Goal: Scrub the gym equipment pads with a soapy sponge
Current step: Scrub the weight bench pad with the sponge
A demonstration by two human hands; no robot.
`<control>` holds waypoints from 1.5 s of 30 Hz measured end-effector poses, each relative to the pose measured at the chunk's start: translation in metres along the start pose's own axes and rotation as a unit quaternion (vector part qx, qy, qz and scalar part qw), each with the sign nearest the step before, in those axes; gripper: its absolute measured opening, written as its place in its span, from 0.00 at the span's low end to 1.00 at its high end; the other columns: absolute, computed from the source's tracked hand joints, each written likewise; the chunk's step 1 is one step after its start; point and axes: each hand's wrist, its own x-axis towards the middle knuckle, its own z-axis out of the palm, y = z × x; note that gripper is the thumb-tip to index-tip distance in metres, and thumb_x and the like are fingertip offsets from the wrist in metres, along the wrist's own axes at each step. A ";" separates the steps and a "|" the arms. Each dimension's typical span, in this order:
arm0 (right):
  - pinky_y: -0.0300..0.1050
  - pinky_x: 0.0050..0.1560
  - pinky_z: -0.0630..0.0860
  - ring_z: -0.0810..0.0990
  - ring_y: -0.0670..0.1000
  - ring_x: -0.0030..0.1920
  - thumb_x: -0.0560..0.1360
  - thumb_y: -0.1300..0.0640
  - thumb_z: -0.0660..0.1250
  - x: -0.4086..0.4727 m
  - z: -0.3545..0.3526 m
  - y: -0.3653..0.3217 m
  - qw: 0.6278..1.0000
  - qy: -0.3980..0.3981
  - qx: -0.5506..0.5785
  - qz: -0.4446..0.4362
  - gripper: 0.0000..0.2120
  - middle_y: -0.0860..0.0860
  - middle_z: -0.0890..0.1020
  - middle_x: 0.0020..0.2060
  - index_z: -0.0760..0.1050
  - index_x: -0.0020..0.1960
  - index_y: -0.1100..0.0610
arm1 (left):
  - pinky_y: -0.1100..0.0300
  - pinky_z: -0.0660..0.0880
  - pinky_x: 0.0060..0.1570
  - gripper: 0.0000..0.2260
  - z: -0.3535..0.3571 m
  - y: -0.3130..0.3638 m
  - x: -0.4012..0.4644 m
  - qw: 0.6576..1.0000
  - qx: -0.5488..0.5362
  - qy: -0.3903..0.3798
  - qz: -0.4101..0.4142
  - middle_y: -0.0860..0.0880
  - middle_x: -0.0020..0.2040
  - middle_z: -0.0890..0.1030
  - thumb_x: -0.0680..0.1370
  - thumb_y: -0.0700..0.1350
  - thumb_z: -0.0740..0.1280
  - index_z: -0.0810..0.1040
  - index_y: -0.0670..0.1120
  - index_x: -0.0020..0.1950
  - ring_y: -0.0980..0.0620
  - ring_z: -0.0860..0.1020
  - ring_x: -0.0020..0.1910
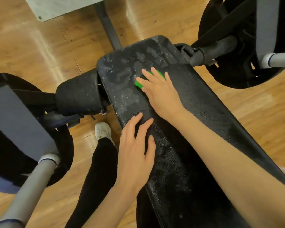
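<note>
- Left hand [136, 145] nearest, fingers straight and spread, palm flat on the bench pad [179, 129] at its 9 o'clock edge. Holds nothing, just rests there.
- Below it at 7 o'clock: a leg in black trousers [95, 170] and a white shoe [103, 130] on the wood floor [31, 51].
- Right hand [160, 89] reaches further up the pad, fingers extended and pressing down on a green sponge [138, 83]. Flat press, not a curled grip as far as I can see.
- Sponge mostly hidden under the fingers; green shows at its 8 o'clock corner and between the fingertips. It sits on the pad's far half, near the centre line.
- Pad surface: black, textured, wet. White soapy film in patches over the far end, thinner streaks near the left hand.
- At 9 o'clock of the sponge: black foam roller [79, 94], speckled with suds, just beside the pad edge.
- At 2 o'clock: a second black roller [215, 50] on the other side, near the pad's far corner.
- Grey bars [28, 191] with black weight plates flank both sides, at 8 and 2 o'clock.
- Farthest, 11 o'clock: grey plate [59, 7] on the floor, dark frame tube [109, 25] running from it to the pad.
</note>
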 end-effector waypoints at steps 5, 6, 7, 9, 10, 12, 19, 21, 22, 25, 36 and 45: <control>0.60 0.74 0.52 0.61 0.58 0.75 0.79 0.61 0.61 -0.069 0.002 -0.002 0.998 0.054 0.007 -0.037 0.19 0.53 0.68 0.73 0.72 0.70 0.54 | 0.71 0.50 0.73 0.20 -0.001 -0.003 -0.013 1.000 0.001 0.010 -0.016 0.53 0.76 0.62 0.83 0.52 0.53 0.68 0.51 0.74 0.55 0.58 0.77; 0.60 0.73 0.52 0.62 0.58 0.75 0.78 0.61 0.62 -0.083 0.001 -0.004 0.998 0.055 0.007 -0.042 0.20 0.53 0.68 0.73 0.72 0.69 0.54 | 0.71 0.50 0.73 0.20 0.000 -0.002 -0.012 1.000 -0.004 0.013 -0.019 0.53 0.76 0.62 0.83 0.52 0.53 0.69 0.50 0.74 0.54 0.59 0.77; 0.60 0.73 0.53 0.62 0.58 0.74 0.78 0.61 0.62 -0.086 0.003 -0.003 0.998 0.051 0.001 -0.046 0.20 0.53 0.69 0.72 0.72 0.69 0.54 | 0.71 0.50 0.73 0.20 0.000 -0.001 -0.011 1.000 -0.008 0.016 -0.022 0.52 0.75 0.62 0.83 0.52 0.53 0.69 0.50 0.73 0.53 0.59 0.77; 0.60 0.73 0.53 0.62 0.58 0.74 0.79 0.59 0.58 -0.058 0.006 -0.004 0.998 0.042 -0.011 -0.045 0.20 0.53 0.69 0.72 0.71 0.70 0.54 | 0.71 0.51 0.73 0.20 0.002 0.001 -0.010 0.999 -0.009 0.016 -0.028 0.52 0.75 0.62 0.82 0.52 0.53 0.69 0.50 0.73 0.53 0.59 0.76; 0.60 0.74 0.52 0.61 0.58 0.75 0.80 0.59 0.57 -0.036 0.008 -0.005 0.999 0.037 -0.013 -0.036 0.20 0.54 0.68 0.73 0.70 0.71 0.54 | 0.70 0.51 0.73 0.20 0.002 0.001 -0.010 0.999 -0.010 0.015 -0.029 0.53 0.75 0.62 0.82 0.52 0.52 0.69 0.50 0.73 0.53 0.59 0.77; 0.59 0.74 0.48 0.57 0.57 0.76 0.81 0.60 0.57 -0.005 0.010 -0.009 1.000 0.025 -0.004 -0.017 0.20 0.53 0.65 0.75 0.67 0.73 0.53 | 0.63 0.55 0.74 0.20 0.002 0.001 -0.011 0.999 -0.013 0.017 -0.028 0.54 0.75 0.62 0.82 0.52 0.53 0.68 0.51 0.73 0.54 0.59 0.77; 0.61 0.73 0.56 0.61 0.57 0.75 0.78 0.59 0.58 -0.081 -0.001 -0.003 0.995 0.016 0.011 -0.099 0.20 0.53 0.68 0.73 0.71 0.70 0.53 | 0.69 0.53 0.73 0.20 0.002 0.002 -0.011 0.999 -0.025 0.025 -0.034 0.53 0.74 0.63 0.82 0.51 0.54 0.70 0.49 0.73 0.53 0.60 0.76; 0.61 0.74 0.53 0.59 0.57 0.76 0.80 0.59 0.57 -0.048 0.003 -0.007 0.996 0.003 0.010 -0.085 0.20 0.52 0.67 0.74 0.69 0.71 0.52 | 0.69 0.53 0.73 0.20 0.002 0.003 -0.011 0.999 -0.028 0.022 -0.037 0.53 0.75 0.63 0.82 0.51 0.54 0.70 0.49 0.73 0.53 0.60 0.76; 0.60 0.74 0.49 0.56 0.56 0.77 0.81 0.60 0.57 -0.027 0.006 -0.011 0.997 -0.006 0.011 -0.075 0.20 0.52 0.64 0.75 0.67 0.73 0.52 | 0.69 0.53 0.73 0.20 0.002 0.003 -0.011 0.999 -0.029 0.021 -0.036 0.53 0.75 0.63 0.82 0.51 0.53 0.70 0.49 0.73 0.53 0.60 0.77; 0.59 0.75 0.46 0.53 0.56 0.77 0.82 0.60 0.58 -0.005 0.011 -0.017 0.998 -0.021 0.009 -0.063 0.21 0.52 0.62 0.76 0.66 0.74 0.52 | 0.68 0.54 0.73 0.20 0.002 0.003 -0.011 0.999 -0.027 0.022 -0.035 0.54 0.75 0.62 0.82 0.51 0.53 0.70 0.50 0.73 0.53 0.59 0.77; 0.58 0.75 0.45 0.51 0.54 0.78 0.82 0.60 0.57 -0.004 0.009 -0.030 0.992 -0.047 0.041 -0.110 0.20 0.51 0.61 0.76 0.65 0.74 0.52 | 0.72 0.51 0.72 0.19 0.001 0.003 -0.013 0.998 -0.024 0.039 -0.037 0.53 0.75 0.63 0.82 0.49 0.55 0.69 0.49 0.73 0.56 0.58 0.76; 0.61 0.75 0.48 0.53 0.55 0.77 0.82 0.59 0.58 -0.014 0.009 -0.030 0.986 -0.060 0.041 -0.148 0.20 0.51 0.63 0.75 0.67 0.73 0.53 | 0.81 0.50 0.64 0.20 0.002 0.002 -0.015 0.994 -0.041 0.065 -0.074 0.53 0.75 0.62 0.82 0.49 0.54 0.68 0.49 0.73 0.59 0.57 0.76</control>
